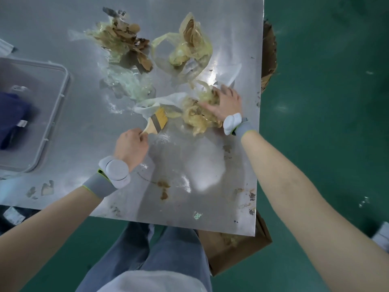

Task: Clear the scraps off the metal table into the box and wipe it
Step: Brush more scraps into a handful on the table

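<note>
Scraps lie on the metal table (pixel 200 169): a brown cardboard and film pile (pixel 124 39) at the back, a yellowish plastic bag (pixel 187 43) to its right, clear film (pixel 126 83) in the middle, white tissue (pixel 164 100). My left hand (pixel 131 146) is shut on the handle of a wooden brush (pixel 155 121), whose bristles touch the tissue. My right hand (pixel 225 102) lies spread on a wad of yellowish tape scraps (pixel 197 116) near the table's right edge. A cardboard box (pixel 235 247) stands on the floor under the table's right corner.
A grey plastic bin (pixel 37 114) holding a dark blue cloth (pixel 12 116) sits on the table's left side. Brown stains (pixel 163 188) and small bits (pixel 45 188) mark the front of the table. Green floor surrounds the table; my legs are at its front edge.
</note>
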`<state>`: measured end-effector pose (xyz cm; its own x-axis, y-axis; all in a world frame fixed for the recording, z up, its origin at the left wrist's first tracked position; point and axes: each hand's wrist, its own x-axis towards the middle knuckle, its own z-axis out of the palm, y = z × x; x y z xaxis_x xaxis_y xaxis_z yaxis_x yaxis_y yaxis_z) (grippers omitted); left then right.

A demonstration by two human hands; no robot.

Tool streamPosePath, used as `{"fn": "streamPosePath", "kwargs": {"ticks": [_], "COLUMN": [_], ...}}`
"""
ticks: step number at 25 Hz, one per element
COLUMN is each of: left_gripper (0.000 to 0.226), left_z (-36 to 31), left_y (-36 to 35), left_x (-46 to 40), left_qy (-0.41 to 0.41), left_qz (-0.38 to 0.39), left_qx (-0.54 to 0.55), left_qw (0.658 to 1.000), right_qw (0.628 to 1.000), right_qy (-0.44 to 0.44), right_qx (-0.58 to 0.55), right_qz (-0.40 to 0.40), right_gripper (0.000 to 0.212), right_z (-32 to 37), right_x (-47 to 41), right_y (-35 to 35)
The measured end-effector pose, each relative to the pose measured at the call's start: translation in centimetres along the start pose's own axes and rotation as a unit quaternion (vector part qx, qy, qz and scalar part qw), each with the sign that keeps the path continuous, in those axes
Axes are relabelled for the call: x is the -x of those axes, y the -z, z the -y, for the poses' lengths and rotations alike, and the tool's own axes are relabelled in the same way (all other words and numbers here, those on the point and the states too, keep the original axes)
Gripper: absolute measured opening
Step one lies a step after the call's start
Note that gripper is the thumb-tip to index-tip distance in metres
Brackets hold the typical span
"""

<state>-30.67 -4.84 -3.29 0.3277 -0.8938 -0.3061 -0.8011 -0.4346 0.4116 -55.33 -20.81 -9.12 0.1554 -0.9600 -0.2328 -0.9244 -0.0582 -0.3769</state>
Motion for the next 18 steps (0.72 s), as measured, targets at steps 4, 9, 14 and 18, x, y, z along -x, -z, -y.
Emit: {"fn": "streamPosePath", "kwargs": {"ticks": [4, 9, 14, 18], "left_gripper": [0.030, 0.028, 0.027, 0.025], "left_z": [-1.8, -1.9, -2.3, -2.2], "left_y": [-0.2, 0.5, 0.8, 1.1], "left_x": [0.1, 0.0, 0.3, 0.4], "left_qy": [-0.026, -0.050, -0.083, -0.115], "left_qz": [0.011, 0.027, 0.051, 0.064], "left_qx": [0.022, 0.017, -0.016, -0.030], "left_qw": [0.999, 0.998, 0.995, 0.991], "right_qw": [0.999, 0.991, 0.992, 0.991], "right_qy": [0.052, 0.120, 0.122, 0.118], "right_qx": [-0.012, 0.006, -0.020, -0.069], "right_qz": [0.006, 0.055, 0.020, 0.007], "right_gripper": [0.099, 0.121, 0.124, 0.093], "right_z": [1.9, 3.3, 5.4, 7.0], "right_x": [2.6, 5.2, 6.9, 7.7], "right_y": [-1.5, -2.3, -3.6, -4.5]}}
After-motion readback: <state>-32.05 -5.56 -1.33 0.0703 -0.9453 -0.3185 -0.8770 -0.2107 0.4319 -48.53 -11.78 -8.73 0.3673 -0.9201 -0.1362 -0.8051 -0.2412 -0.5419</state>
